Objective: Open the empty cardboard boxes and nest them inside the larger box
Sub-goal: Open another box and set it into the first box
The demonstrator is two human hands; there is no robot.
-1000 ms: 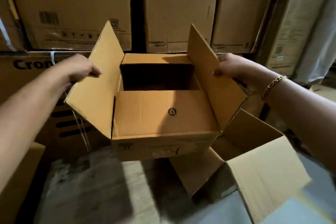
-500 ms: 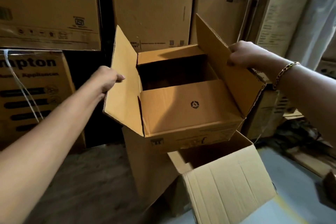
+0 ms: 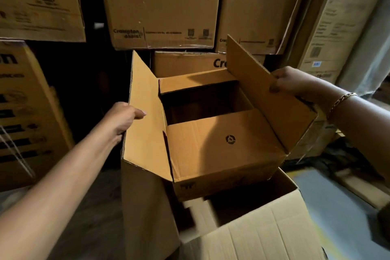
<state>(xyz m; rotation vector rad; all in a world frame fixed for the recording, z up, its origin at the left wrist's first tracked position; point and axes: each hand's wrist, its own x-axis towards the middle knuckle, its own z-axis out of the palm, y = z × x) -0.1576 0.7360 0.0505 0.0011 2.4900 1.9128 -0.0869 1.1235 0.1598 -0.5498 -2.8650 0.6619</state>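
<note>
i have the left hand (image 3: 122, 117) on the outer edge of the small box's left flap (image 3: 145, 124), thumb lying on the inner face and the other fingers hidden behind the cardboard, so it pinches the flap. the right hand (image 3: 292, 82) pinches the top edge of the right flap (image 3: 272, 101) the same way, fingers curled over it; a gold chain bracelet (image 3: 341, 101) sits on that wrist.

between the hands i hold the small cardboard box (image 3: 223, 183) in the air, tilted a little toward me. both long flaps stand up and outward. the near short flap (image 3: 213, 143), with a round black printed mark (image 3: 230, 139), lies folded inward over the opening, and the far short flap (image 3: 196, 82) also leans in. between them i see the dark inside of the box.

just below it the larger box (image 3: 263, 236) stands with its top open, its near flap spread toward me and its left flap upright beside the small box. the small box hangs over that opening; i cannot tell whether the two touch.

behind stand stacked printed cartons (image 3: 160, 6), and the grey floor (image 3: 337, 207) shows at the right.
</note>
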